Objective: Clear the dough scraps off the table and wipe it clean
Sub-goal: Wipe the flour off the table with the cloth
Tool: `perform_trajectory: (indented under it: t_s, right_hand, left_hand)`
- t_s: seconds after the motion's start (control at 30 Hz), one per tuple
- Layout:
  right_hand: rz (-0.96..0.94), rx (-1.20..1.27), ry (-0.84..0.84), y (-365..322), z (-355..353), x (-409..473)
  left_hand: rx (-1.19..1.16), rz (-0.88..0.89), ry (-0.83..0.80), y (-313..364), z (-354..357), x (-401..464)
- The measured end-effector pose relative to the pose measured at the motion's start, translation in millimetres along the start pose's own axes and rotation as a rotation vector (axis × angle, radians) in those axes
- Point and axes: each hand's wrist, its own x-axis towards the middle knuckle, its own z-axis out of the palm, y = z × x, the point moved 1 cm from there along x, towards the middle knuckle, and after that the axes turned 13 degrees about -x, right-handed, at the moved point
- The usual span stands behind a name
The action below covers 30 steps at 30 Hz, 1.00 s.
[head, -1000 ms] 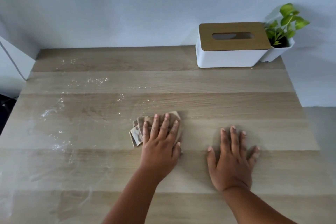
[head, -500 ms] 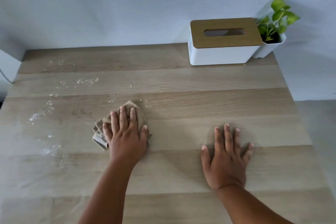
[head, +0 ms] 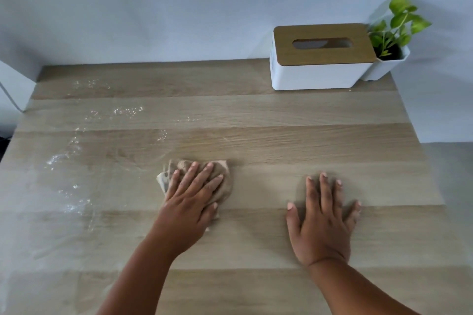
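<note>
Tabletop (head: 294, 120) of pale wood planks fills most of the frame, running up to a plain wall across the top. At the upper right, against that wall, stands a white tissue box (head: 317, 74) with a wooden lid, and a small white pot with a green plant (head: 391, 41) sits just beside it at the table's corner. Two bare forearms come in from the bottom edge. The right hand (head: 321, 220), right of centre, lies palm down on the bare wood with its fingers straight and spread, gripping nothing. The left hand (head: 192, 199), near the middle of the frame, angles up and to the right and presses flat on a crumpled brownish cloth (head: 225, 176), fingers extended and slightly fanned over it rather than curled round it; the cloth shows past the fingertips and at the hand's left side. White dough scraps and floury smears (head: 128, 111) are scattered over the left half of the table, from the upper left down to the left middle, apart from the cloth.
</note>
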Motion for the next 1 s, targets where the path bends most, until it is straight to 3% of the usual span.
perform_trajectory:
  t_s: [0.13,0.3,0.37,0.5,0.63,0.73,0.87,1.0]
  right_hand:
    - [0.002,0.014,0.019,0,1,1]
    - [-0.011,-0.010,0.003,1,5,0]
    - [-0.006,-0.008,0.010,2,6,1]
    - [-0.002,-0.006,0.029,2,6,0]
    - [0.001,-0.015,0.026,1,5,0]
    - [0.006,-0.011,0.030,0,4,0]
    - [-0.002,-0.019,0.032,1,6,0]
    - [-0.002,-0.016,0.034,2,7,1]
  left_hand:
    - [-0.030,-0.254,0.122,-11,-10,5]
    - [-0.027,-0.565,0.138,13,-2,75]
    - [-0.018,-0.522,0.100,22,2,96]
    - [0.094,-0.267,0.014,38,9,100]
    - [0.153,0.020,-0.036,47,23,61]
    - [0.145,0.126,-0.028,41,31,20]
    - [0.110,0.053,0.061,10,21,-21]
    - [0.029,-0.273,0.227,-9,1,-13]
